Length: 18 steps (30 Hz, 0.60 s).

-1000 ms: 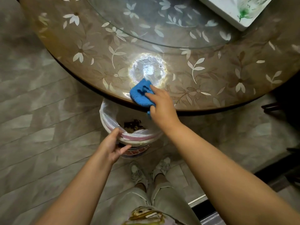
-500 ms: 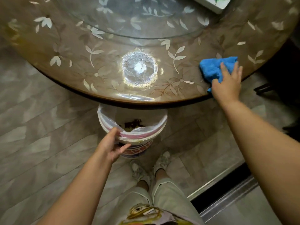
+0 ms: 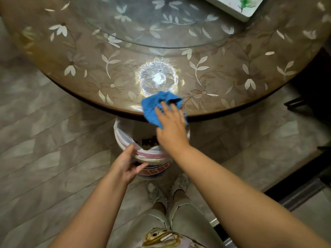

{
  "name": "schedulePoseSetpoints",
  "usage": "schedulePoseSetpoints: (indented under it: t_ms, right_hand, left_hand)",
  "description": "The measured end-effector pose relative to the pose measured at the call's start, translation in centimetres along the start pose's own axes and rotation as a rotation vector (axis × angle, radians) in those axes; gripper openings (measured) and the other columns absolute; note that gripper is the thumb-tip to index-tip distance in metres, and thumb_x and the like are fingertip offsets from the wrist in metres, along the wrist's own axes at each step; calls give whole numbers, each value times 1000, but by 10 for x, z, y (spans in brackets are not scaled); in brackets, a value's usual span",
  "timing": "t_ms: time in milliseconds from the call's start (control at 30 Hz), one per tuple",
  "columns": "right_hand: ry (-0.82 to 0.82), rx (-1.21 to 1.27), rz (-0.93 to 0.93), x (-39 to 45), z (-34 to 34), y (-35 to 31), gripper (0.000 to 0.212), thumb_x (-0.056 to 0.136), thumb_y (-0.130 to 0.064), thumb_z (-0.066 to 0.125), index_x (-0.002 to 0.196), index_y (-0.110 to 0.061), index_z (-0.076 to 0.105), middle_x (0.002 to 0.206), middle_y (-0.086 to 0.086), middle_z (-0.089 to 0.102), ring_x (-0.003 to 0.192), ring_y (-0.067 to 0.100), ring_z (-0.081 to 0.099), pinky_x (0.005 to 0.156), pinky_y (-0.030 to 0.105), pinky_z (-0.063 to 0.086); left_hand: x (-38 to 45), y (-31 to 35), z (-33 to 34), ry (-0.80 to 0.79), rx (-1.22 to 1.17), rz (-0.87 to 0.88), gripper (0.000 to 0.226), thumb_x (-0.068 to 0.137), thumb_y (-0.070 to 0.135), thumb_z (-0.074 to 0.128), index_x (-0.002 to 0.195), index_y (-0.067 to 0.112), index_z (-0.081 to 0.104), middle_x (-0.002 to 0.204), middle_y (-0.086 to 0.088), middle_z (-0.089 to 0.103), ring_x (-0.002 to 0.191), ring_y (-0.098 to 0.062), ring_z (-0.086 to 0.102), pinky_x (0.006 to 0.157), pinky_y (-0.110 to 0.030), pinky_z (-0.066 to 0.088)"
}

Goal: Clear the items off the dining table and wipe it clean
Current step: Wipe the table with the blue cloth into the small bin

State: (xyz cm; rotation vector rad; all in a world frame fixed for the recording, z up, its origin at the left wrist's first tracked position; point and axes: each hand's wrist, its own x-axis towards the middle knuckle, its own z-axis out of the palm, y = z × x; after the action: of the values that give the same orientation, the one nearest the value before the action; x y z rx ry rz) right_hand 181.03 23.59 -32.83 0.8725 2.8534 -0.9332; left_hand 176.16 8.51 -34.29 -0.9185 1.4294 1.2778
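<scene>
The right hand has swept the cloth back from the right to the worktop edge — fingers flat on it. The left hand still grips the bin rim below, so crumbs likely drop in.

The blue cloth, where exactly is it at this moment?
In the head view the blue cloth lies at the near edge of the dining table, under the right hand, just above the lined bucket on the floor.
</scene>
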Motion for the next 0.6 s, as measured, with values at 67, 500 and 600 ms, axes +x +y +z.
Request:
schedulePoseSetpoints:
  t_ms: [67,500,600]
  right_hand:
    - [-68,141,-55,1,3,-22,58,88,-10,51,145,-13,43,157,6,32,146,26,20,119,34,6]
    - [396,199,582,84,-109,91,50,98,-30,43,146,-18,39,157,18,23,143,34,25,119,38,18]
    - [258,31,709,114,-90,79,54,99,-43,38,150,-29,30,163,13,7,148,35,8,120,50,6]
  left_hand:
    - [0,0,-4,-14,-2,-6,8,87,19,56,84,13,59,97,-11,57,87,-18,61,63,-35,59]
    - [2,15,-46,-4,-93,25,8,90,17,56,89,10,60,98,-13,63,89,-23,63,67,-38,59]
    - [5,25,-57,0,-124,40,8,89,14,56,93,9,59,101,-14,63,92,-24,63,80,-42,57]
